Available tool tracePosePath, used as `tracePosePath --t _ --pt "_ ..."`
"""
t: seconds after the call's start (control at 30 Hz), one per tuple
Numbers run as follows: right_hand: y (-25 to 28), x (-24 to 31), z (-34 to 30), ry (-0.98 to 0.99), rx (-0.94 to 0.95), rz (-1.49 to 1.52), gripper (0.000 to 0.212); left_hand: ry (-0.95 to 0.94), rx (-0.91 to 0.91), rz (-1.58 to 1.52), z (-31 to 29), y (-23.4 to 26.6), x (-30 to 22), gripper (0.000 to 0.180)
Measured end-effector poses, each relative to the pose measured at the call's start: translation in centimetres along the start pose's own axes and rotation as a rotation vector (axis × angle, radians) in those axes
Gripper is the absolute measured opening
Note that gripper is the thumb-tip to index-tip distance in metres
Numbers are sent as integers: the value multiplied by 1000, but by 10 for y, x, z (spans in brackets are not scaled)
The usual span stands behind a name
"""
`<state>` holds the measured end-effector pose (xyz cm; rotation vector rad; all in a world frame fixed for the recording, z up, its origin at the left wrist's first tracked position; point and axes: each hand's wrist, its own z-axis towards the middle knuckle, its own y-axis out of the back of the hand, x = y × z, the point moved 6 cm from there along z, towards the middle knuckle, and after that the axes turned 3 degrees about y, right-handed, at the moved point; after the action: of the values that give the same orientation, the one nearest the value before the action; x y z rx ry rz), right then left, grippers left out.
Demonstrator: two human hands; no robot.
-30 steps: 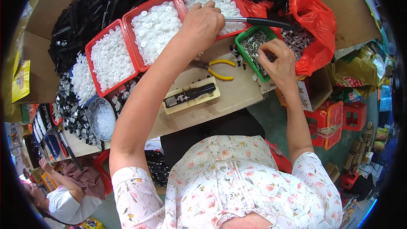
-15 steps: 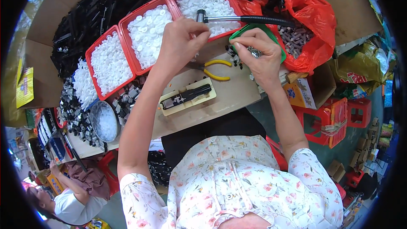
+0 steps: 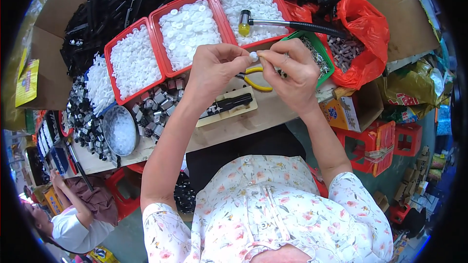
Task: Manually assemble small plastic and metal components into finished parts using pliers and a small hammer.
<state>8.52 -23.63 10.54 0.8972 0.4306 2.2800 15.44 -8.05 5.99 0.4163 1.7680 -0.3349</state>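
Between the thumb and finger of my left hand (image 3: 214, 70) is a small round white plastic piece (image 3: 253, 56). My right hand (image 3: 295, 75) pinches right against it; what its fingertips hold is too small to make out. Below the hands lies a cream holder (image 3: 226, 118) with a long black plastic part (image 3: 233, 102) in it. Yellow-handled pliers (image 3: 258, 87) lie partly hidden behind my right hand. To the right of that hand stands a green tray (image 3: 329, 61) of small metal pins.
Red trays (image 3: 155, 44) of white plastic pieces line the back, with a hammer (image 3: 273, 22) across the right one. A red bag (image 3: 363, 24) of small cylinders stands at right. Metal-and-black parts (image 3: 158, 112) and a bowl (image 3: 120, 131) are at left. Another person (image 3: 78, 224) sits lower left.
My right hand has come left from the green tray to meet my left hand. The white piece now shows between them. The view has shifted slightly.
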Motion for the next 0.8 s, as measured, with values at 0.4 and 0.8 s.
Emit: tracePosePath --t 0.4,0.8 --pt "-13 -6 -11 -230 135 417 23 304 266 -552 -23 -2 23 13" --pt "-5 6 -8 -127 269 472 17 50 99 -430 -57 -10 26 35"
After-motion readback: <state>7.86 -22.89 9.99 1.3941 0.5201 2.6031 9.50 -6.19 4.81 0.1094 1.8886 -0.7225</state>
